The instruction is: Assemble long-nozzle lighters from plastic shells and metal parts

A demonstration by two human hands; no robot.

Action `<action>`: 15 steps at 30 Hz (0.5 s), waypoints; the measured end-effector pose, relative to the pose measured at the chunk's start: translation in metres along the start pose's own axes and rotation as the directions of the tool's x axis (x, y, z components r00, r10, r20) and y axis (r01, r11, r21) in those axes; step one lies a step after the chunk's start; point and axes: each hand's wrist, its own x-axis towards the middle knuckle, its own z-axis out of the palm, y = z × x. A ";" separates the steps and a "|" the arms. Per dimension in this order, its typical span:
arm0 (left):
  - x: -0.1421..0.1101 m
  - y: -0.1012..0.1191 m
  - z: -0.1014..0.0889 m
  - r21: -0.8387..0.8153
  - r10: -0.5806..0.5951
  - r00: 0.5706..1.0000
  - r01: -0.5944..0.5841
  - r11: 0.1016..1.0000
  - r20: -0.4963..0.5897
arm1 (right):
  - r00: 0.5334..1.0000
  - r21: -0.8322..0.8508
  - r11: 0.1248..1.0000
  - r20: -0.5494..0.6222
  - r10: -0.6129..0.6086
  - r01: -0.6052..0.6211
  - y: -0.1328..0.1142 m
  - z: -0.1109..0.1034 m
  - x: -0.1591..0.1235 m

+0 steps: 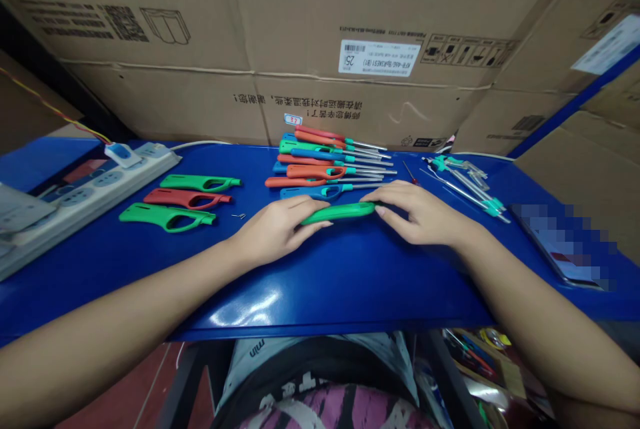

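A green gas lighter handle (340, 213) lies sideways between my hands, just above the blue table. My left hand (280, 229) has its left end between thumb and fingers. At the other end, the fingertips and thumb of my right hand (420, 212) close on its tip. No metal tube shows on this handle. Behind my hands is a pile of lighters (313, 172) in red, orange, green and blue, with metal tubes pointing right. To the left lie a green handle (167, 216), a red handle (187, 199) and another green handle (200, 182), all without tubes.
A white power strip (107, 182) runs along the left. Tiny metal pieces (239, 216) lie near my left hand. Loose tubes with teal collars (473, 192) and a phone (555, 242) are at right. A cardboard box (300, 82) walls off the back.
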 end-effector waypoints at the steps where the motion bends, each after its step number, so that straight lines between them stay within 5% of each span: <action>1: 0.000 0.000 -0.001 -0.015 0.003 1.000 -0.003 1.000 -0.017 | 0.999 0.001 1.000 -0.031 -0.019 0.019 0.000 0.000 0.000; 15: 0.004 0.000 0.000 -0.140 0.066 0.983 -0.091 0.986 -0.173 | 0.987 -0.131 0.991 -0.154 -0.049 0.029 0.006 0.007 0.003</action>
